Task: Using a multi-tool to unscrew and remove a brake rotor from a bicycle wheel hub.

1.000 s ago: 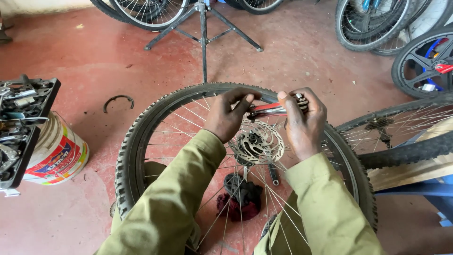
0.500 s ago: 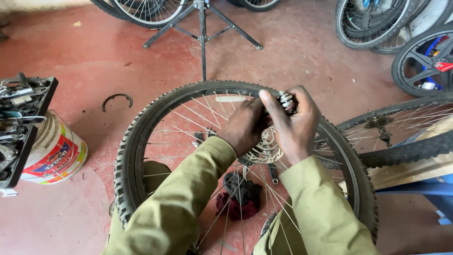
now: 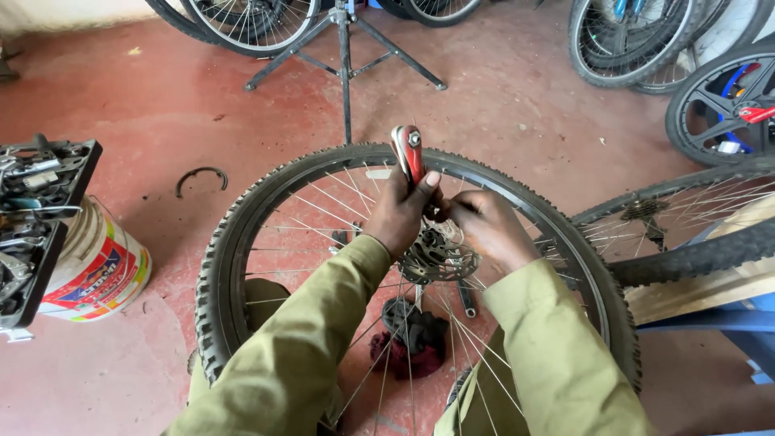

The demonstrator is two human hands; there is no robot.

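1. Left hand (image 3: 401, 214) – fingers closed around the lower end of a red-and-silver folding multi-tool (image 3: 408, 153), which stands upright above the wheel's hub.
2. Right hand (image 3: 484, 228) – fingers curled in at the tool's base, just above the disc brake rotor (image 3: 438, 257); what they pinch is hidden, cannot tell.
3. Bicycle wheel (image 3: 242, 242) with knobby tyre lies flat across the lap, rotor side up – both hands over its centre.
4. Dark red rag (image 3: 410, 339) on the floor, seen through the spokes.
5. Left of the wheel: paint bucket (image 3: 97, 270), black tool tray (image 3: 36, 218) beside it.
6. Repair stand (image 3: 345, 48) ahead; a second wheel (image 3: 686, 218) at right.
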